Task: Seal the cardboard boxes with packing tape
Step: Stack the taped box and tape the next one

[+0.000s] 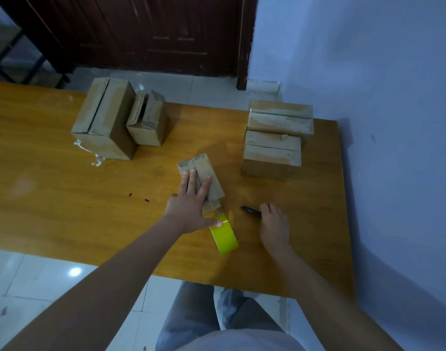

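Observation:
A small narrow cardboard box point(204, 171) lies flat on the wooden table point(65, 188). My left hand point(191, 203) presses flat on its top with fingers spread, and its thumb touches a yellow-green roll of packing tape point(224, 235) standing on edge just in front of the box. A short strip of tape runs from the roll to the box's near end. My right hand point(274, 226) rests on the table to the right, fingers curled over the near end of a black cutter point(251, 211); I cannot see whether it grips the cutter.
Two open-flapped boxes point(108, 120) stand at the back left, with white scraps point(90, 153) by them. Two closed boxes point(275, 140) sit at the back right near the blue wall point(381, 122). The table's near edge runs just above my legs.

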`<state>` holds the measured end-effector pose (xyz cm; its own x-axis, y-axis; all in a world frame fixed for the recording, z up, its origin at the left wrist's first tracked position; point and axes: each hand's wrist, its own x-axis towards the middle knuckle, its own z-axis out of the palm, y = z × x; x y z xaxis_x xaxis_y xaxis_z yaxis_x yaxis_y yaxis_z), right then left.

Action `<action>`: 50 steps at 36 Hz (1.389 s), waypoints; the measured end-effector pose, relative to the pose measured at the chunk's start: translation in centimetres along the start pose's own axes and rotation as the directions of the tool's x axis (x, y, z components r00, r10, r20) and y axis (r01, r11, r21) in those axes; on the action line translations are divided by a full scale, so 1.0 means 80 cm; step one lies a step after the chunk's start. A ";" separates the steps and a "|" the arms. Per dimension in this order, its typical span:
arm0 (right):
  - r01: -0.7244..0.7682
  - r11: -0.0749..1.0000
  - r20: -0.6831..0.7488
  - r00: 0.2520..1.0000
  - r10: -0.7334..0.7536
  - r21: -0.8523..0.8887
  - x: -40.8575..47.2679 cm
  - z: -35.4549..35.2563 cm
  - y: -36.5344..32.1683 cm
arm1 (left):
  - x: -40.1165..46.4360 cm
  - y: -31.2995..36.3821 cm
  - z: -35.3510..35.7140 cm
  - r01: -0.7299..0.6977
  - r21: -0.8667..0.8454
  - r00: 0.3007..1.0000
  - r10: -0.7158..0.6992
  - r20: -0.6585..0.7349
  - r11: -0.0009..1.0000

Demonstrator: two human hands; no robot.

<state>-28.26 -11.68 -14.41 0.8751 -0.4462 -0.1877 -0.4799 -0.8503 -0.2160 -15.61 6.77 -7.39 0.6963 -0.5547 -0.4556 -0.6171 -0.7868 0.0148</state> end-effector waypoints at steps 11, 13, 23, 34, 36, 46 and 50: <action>-0.226 0.569 0.328 0.941 -0.083 0.791 -0.004 -0.023 -0.082 | 0.001 -0.001 0.004 -0.008 -0.001 1.000 0.008 -0.024 1.000; -0.265 0.559 0.376 0.922 -0.090 0.785 -0.001 -0.024 -0.086 | 0.001 0.000 0.004 -0.005 -0.004 1.000 0.005 -0.025 1.000; -0.322 0.540 0.417 0.907 -0.059 0.778 -0.001 -0.038 -0.083 | 0.007 0.006 0.008 0.060 -0.163 0.976 -0.092 -0.198 0.985; -0.282 0.582 0.359 0.933 -0.018 0.763 -0.013 -0.035 -0.075 | 0.013 0.007 0.027 0.050 0.019 0.954 -0.042 -0.296 0.999; -0.298 0.557 0.362 0.932 -0.005 0.775 -0.016 -0.038 -0.069 | 0.013 0.007 0.027 0.044 0.052 0.951 -0.026 -0.308 0.998; -0.343 0.336 0.326 0.939 0.108 0.877 -0.020 -0.078 -0.054 | -0.001 0.012 0.007 0.062 0.166 0.983 -0.031 -0.183 0.984; -0.323 0.289 0.287 0.944 0.162 0.901 -0.015 -0.095 -0.060 | -0.008 0.032 -0.006 0.031 0.179 0.988 -0.003 -0.156 0.983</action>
<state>-26.53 -9.19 -5.90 0.7305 -0.4790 -0.4868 -0.4783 0.1500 -0.8653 -17.45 5.00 -6.63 0.7469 -0.5875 -0.3114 -0.6505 -0.7427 -0.1591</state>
